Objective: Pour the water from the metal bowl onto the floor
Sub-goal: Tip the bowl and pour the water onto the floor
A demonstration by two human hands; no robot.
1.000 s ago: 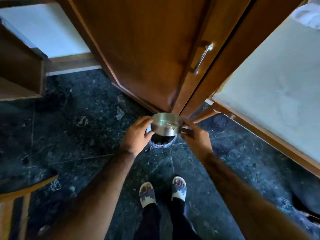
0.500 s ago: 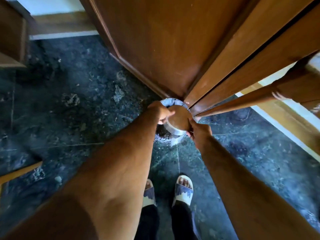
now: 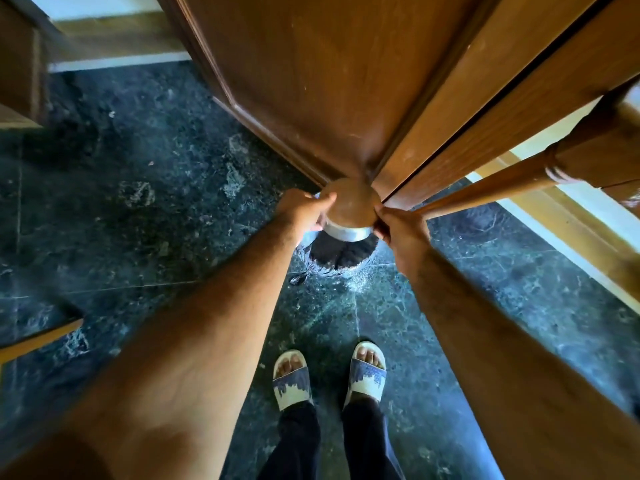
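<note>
Dark green-black marble tiles [image 3: 145,209], veined with pale flecks, fill most of the view, and a brown wooden door [image 3: 311,81] slants down from twelve o'clock to meet its frame [image 3: 485,109] near the centre. At three o'clock a turned wooden furniture leg [image 3: 491,188] runs out toward the right edge, with a pale wall strip behind it. Held just above centre, at the foot of the door, the metal bowl [image 3: 349,211] is turned upside down, its flat base facing the camera and reflecting the brown of the wood, its silvery rim pointing down at the floor. The left hand [image 3: 304,211] grips the bowl's side at nine o'clock, fingers curled over the edge and thumb against the base; the right hand [image 3: 401,226] clasps the opposite side at three o'clock, fingers closed on the wall. Both hands are wrapped around the bowl and touching it. Directly beneath it, toward six o'clock, a wet puddle [image 3: 341,258] spreads on the tiles, with a bright sheen around its edge and small splashes at its lower left and lower right. Both bare forearms reach in from the bottom corners. At six o'clock stand two feet in pale slide sandals [image 3: 292,375] with blue-patterned straps, below dark trouser legs, well apart from the puddle.
</note>
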